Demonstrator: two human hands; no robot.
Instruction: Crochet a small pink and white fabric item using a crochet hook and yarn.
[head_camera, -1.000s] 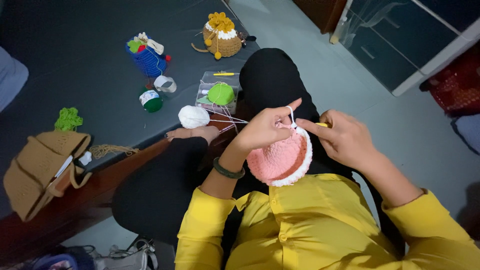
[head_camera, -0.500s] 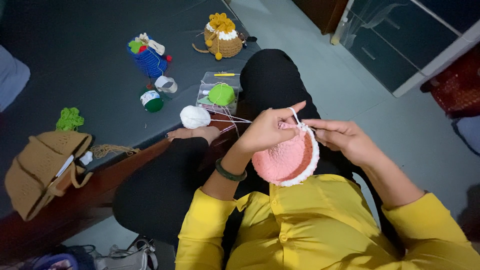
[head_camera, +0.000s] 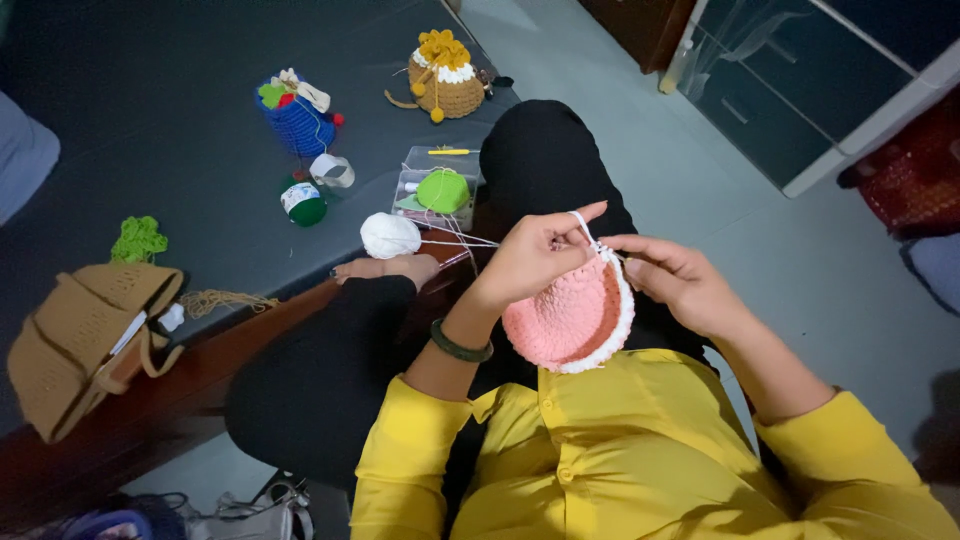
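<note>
Both hands: left (head_camera: 535, 255), right (head_camera: 675, 280), pinching pink crochet piece (head_camera: 570, 320) rim.

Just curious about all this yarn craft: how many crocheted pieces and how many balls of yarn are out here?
Crocheted pieces: 4 – pink bowl in both hands, blue pouch, tan pouch, brown bag
Yarn balls: 3 – white, light green, dark green
Total: 7

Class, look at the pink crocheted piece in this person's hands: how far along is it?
Done: the pink bowl-shaped piece has its body formed. In hand: a white edging runs round its rim; the left hand holds the rim with white yarn over a finger, and the right hand works beside it. Left: yarn still leads to the white ball, so the piece is unfinished.
</note>
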